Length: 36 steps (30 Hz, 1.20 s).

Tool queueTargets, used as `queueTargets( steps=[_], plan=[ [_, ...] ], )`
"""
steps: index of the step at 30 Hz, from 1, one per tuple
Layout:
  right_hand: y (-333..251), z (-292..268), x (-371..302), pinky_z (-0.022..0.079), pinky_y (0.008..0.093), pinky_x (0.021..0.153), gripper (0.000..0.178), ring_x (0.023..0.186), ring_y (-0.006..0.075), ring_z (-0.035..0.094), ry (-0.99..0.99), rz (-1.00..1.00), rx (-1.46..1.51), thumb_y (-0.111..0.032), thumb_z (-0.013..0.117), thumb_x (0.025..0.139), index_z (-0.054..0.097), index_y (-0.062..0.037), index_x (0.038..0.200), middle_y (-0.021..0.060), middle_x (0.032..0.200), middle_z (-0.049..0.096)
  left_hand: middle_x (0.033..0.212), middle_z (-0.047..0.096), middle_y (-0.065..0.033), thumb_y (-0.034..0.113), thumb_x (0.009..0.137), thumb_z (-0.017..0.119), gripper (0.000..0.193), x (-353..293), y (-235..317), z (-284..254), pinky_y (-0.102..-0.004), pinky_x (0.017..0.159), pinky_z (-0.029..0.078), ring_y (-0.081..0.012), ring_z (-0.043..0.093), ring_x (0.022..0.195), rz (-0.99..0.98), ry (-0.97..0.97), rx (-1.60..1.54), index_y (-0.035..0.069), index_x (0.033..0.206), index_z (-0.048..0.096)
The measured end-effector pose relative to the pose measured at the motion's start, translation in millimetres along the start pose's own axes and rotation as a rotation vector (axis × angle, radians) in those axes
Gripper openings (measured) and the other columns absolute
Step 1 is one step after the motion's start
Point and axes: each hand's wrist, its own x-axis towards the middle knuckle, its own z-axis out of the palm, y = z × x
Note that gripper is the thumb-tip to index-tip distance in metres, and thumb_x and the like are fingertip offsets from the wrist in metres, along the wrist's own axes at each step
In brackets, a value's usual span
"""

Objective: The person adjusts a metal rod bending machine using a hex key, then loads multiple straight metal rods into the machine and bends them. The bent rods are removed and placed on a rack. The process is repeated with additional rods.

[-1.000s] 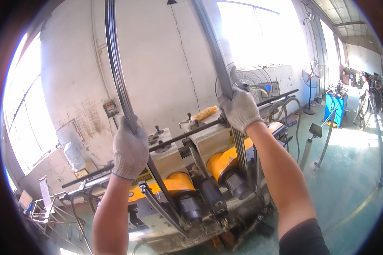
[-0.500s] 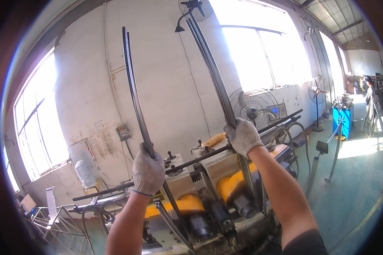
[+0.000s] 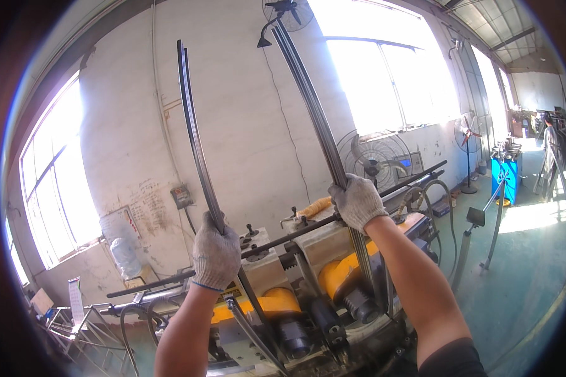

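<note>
My left hand (image 3: 216,250), in a grey knitted work glove, is closed round a pair of long thin metal strips (image 3: 194,135) that stand nearly upright. Higher up and to the right, my gloved right hand (image 3: 360,202) grips a bundle of long metal strips (image 3: 309,94), tilted with its top to the left. Both sets reach well above my hands and run down toward a machine (image 3: 264,267) with pale blocks and yellow covers (image 3: 277,301). A long dark bar (image 3: 295,234) crosses the machine at about hand height. The strips' lower ends are hard to make out.
A large fan (image 3: 372,166) stands behind the machine at right, beside a control box (image 3: 411,163). Hoses (image 3: 448,198) loop at the machine's right end. Metal racks (image 3: 85,330) stand at lower left. Farther right are a blue cabinet (image 3: 504,179) and a person (image 3: 549,147).
Both hands and the upper ends of the strips have shifted very slightly left. My grip on both sets looks the same. The person far off has changed posture a little.
</note>
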Motion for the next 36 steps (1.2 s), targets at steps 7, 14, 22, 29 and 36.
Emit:
queueTargets(
  steps=[7,14,22,29,36],
  plan=[
    [-8,-9,-3,0.065,0.0544,0.093,0.037,0.099,0.0468,0.080,-0.027,0.011,-0.018,-0.033,0.064,0.113,0.078,-0.0005,0.103,0.0272,0.099,0.080,0.094,0.073,-0.0265,0.007,0.105,0.065,0.024,0,0,0,-0.0540,0.083,0.060,-0.0482,0.075,0.092,-0.013,-0.015,-0.008,-0.001,0.128,0.063],
    [-1,-10,-1,0.063,0.0529,0.092,0.034,0.099,0.0439,0.080,-0.036,-0.066,-0.153,-0.031,0.068,0.109,0.078,0.0008,0.104,0.0248,0.099,0.079,0.092,0.073,-0.0237,0.006,0.105,0.065,0.022,-3,1,-8,-0.0516,0.082,0.059,-0.0434,0.075,0.088,-0.107,-0.004,-0.049,-0.001,0.126,0.063],
    [10,-25,-3,0.062,0.0497,0.108,0.046,0.123,0.0451,0.077,-0.376,0.297,-0.036,-0.037,0.062,0.112,0.081,0.0039,0.122,0.0325,0.129,0.078,0.100,0.076,-0.0254,0.013,0.103,0.069,0.031,-27,-9,-28,-0.0476,0.089,0.060,-0.0403,0.077,0.096,-0.196,-0.158,-0.009,-0.004,0.129,0.067],
    [11,-26,-4,0.063,0.0514,0.102,0.049,0.105,0.0464,0.079,-0.339,0.083,-0.246,-0.046,0.065,0.109,0.083,-0.0003,0.102,0.0282,0.102,0.081,0.096,0.076,-0.0175,0.017,0.104,0.074,0.040,-33,-20,-38,-0.0411,0.083,0.061,-0.0258,0.075,0.088,-0.172,-0.271,-0.016,-0.009,0.133,0.067],
    [15,-17,-9,0.068,0.0489,0.096,0.034,0.115,0.0376,0.082,-0.528,-0.214,-0.830,-0.027,0.056,0.119,0.079,-0.0138,0.141,0.0210,0.120,0.081,0.097,0.074,-0.0097,0.023,0.105,0.073,0.043,-30,-22,-38,-0.0391,0.086,0.058,-0.0192,0.071,0.091,-0.259,-0.359,0.053,-0.009,0.134,0.071]
  ],
)
